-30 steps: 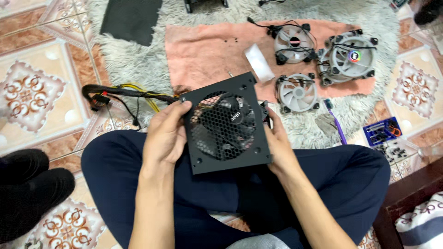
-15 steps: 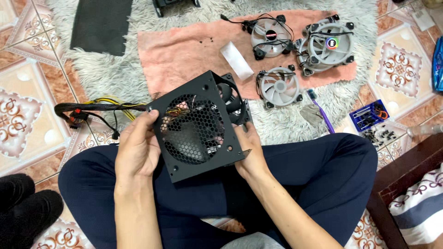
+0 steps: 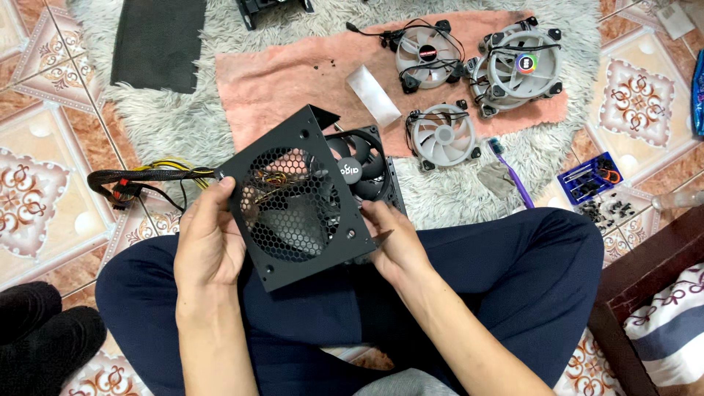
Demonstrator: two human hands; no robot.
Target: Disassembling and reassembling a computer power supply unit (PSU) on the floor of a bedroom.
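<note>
A black power supply cover (image 3: 293, 202) with a round honeycomb grille is tilted up over my lap. My left hand (image 3: 209, 238) grips its left edge. My right hand (image 3: 392, 238) holds the lower right side, where the black fan (image 3: 363, 172) and the supply's body show behind the lifted cover. A bundle of black, yellow and red cables (image 3: 147, 180) trails from the supply to the left across the tiled floor. I sit cross-legged in dark blue trousers.
A pink cloth (image 3: 293, 81) on a grey shaggy rug holds three white case fans (image 3: 440, 136), small screws and a clear plastic bag (image 3: 374, 95). A black panel (image 3: 158, 40) lies at the upper left, a blue tool case (image 3: 590, 176) and loose screws to the right.
The cover has swung up and away from the supply's body, exposing the fan behind it. My right hand has shifted to the lower right corner.
</note>
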